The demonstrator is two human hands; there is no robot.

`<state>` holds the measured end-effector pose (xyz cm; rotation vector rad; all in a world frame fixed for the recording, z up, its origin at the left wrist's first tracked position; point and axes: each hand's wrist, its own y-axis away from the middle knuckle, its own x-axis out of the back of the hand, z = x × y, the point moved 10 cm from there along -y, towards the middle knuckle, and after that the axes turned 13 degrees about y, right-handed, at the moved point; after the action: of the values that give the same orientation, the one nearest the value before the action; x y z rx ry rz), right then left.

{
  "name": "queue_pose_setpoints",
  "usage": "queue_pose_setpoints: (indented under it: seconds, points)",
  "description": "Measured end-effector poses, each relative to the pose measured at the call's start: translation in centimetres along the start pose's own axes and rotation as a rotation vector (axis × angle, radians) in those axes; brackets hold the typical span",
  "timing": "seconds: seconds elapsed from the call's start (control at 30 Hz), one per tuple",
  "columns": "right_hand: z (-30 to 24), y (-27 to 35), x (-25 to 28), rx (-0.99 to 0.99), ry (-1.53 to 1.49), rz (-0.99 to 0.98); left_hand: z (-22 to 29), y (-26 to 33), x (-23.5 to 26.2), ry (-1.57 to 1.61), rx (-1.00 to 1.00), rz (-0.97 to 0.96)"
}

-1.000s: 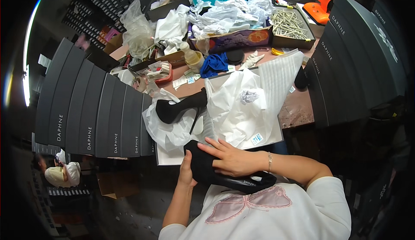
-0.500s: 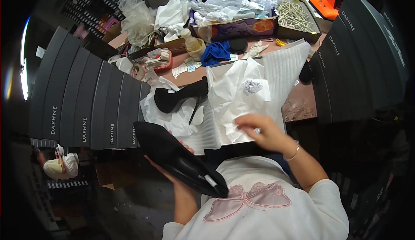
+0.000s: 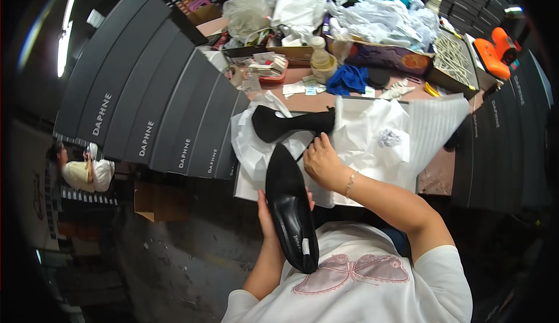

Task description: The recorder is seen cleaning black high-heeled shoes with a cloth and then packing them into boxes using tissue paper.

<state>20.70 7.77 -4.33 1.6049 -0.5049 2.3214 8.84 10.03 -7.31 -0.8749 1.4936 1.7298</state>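
Observation:
My left hand (image 3: pixel 266 215) grips a black high-heeled shoe (image 3: pixel 284 186) from below, its pointed toe away from me and its glossy insole facing up. The thumb and fingertips show at the shoe's two sides. A second black high-heeled shoe (image 3: pixel 276 126) lies on its side on white tissue paper (image 3: pixel 247 142) in an open shoebox (image 3: pixel 244 191). My right hand (image 3: pixel 324 163) is at that shoe's slim heel, fingers curled over it; the hand partly hides the heel. More white tissue (image 3: pixel 367 131) and a ribbed foam sheet (image 3: pixel 434 122) spread over the right part.
Dark shoeboxes stand in rows at left (image 3: pixel 140 90) and right (image 3: pixel 495 142). Behind are a blue cloth (image 3: pixel 347 80), a plastic bottle (image 3: pixel 318 52), a box of pale sticks (image 3: pixel 453 55), crumpled plastic bags (image 3: pixel 384 20) and an orange tape dispenser (image 3: pixel 492 55). Another person (image 3: pixel 87 171) is far left.
My right hand has moved left from the tissue to the heel of the lying shoe. The shoe in my left hand has turned more upright. The whole view has shifted.

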Motion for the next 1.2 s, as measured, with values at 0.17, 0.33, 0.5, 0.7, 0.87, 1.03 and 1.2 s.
queue_pose_setpoints:
  seconds: [0.17,0.33,0.5,0.7,0.87,1.03,1.2]
  points:
    - [4.2,-0.9,0.6,-0.128,-0.277,0.034,1.9,-0.1,0.0,0.029,-0.076,0.003]
    - [6.2,4.1,4.3,-0.364,-1.674,-0.017,2.4,-0.5,-0.8,0.013,-0.197,0.041]
    - [2.7,6.7,5.2,-0.421,-1.309,0.042,-0.3,-0.3,-1.0,-0.097,-0.269,0.064]
    - [0.7,9.1,6.4,-0.258,-1.051,-0.008,-0.6,0.3,-0.6,-0.131,-0.296,0.067]
    - [3.9,9.3,4.6,-0.554,-1.291,0.169,-3.3,0.2,-1.7,-0.175,-0.234,0.03]
    - [2.8,9.9,9.0,-0.306,-0.768,0.235,-3.4,-0.3,-2.8,-0.175,-0.166,-0.036]
    - [6.4,11.1,8.1,-0.392,-0.609,0.345,-7.4,0.0,-4.3,-0.281,-0.054,-0.026]
